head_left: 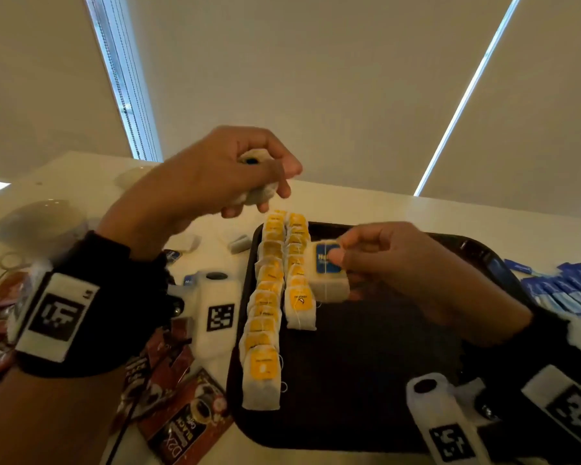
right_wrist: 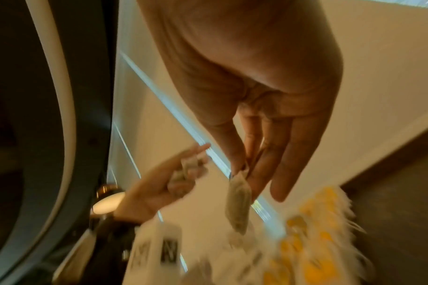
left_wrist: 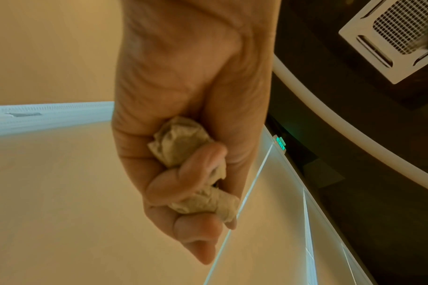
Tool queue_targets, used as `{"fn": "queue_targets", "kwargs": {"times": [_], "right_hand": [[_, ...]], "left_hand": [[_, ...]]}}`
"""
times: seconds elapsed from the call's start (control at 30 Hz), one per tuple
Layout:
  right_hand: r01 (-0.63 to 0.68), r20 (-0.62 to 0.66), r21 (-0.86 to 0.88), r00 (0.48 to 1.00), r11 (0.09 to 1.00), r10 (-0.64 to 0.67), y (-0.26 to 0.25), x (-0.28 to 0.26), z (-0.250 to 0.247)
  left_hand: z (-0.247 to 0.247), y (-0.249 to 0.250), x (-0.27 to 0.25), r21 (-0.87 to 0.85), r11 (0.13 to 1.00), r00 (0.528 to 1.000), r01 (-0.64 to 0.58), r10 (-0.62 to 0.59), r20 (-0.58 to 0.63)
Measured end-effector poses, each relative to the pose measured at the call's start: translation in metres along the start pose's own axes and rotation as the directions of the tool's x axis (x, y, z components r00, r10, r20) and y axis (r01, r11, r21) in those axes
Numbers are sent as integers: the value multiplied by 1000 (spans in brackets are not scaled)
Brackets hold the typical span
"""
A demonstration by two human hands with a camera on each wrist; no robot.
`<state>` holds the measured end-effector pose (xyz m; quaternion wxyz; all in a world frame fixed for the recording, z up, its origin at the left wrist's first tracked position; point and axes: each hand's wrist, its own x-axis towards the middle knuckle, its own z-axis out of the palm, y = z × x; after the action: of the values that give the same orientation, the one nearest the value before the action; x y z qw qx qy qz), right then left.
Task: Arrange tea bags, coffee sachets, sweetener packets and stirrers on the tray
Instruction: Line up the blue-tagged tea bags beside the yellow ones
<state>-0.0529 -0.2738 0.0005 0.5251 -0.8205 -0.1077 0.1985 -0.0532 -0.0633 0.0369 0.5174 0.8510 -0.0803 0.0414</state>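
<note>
Coffee sachets (head_left: 178, 427) lie on the table (head_left: 366, 203) at far left. My left hand (head_left: 215, 172), raised over the table, clenches a bunch of tea bags (left_wrist: 183, 146). Two rows of yellow-tagged bags (head_left: 272, 297) line the tray's (head_left: 366, 380) left side. My right hand (head_left: 399, 263) pinches a blue-tagged bag (head_left: 327, 273) just beside them. Blue packets (head_left: 564, 290) sit far right.
</note>
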Motion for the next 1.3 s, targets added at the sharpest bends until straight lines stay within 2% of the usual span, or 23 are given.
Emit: {"fn": "queue_targets", "kwargs": {"times": [0.1,0.17,0.23,0.37,0.43,0.57,0.73,1.03,1.3], "right_hand": [[-109,151,-302,975,947,161,11,0,11],[-154,200,-363,950,919,238,16,6,15],[-207,249,-350,920,914,304,18,14,17],[-342,289,-188,876,921,385,20,26,18],[-343,262,-212,882,915,392,24,28,20],[-273,170,-326,925,905,340,32,33,27],[-234,131,-335,948,913,291,30,39,29],[-204,151,-400,947,893,285,24,43,26],[-194,161,-359,951,913,265,27,49,30]], "left_hand": [[-9,1,-3,2,1000,999,-7,7,-40],[-12,1,-4,9,1000,999,-14,14,-50],[-13,1,-5,22,1000,999,-18,19,-46],[-15,1,-7,27,999,999,-23,24,-22],[-17,0,-7,33,999,999,-25,26,-22],[-21,-2,-6,40,999,999,-30,31,-24],[-21,-3,-6,41,998,999,-38,39,-26],[-21,-5,-5,57,998,1000,-24,25,-15],[-20,-7,-3,60,998,1000,-13,13,-8]]}}
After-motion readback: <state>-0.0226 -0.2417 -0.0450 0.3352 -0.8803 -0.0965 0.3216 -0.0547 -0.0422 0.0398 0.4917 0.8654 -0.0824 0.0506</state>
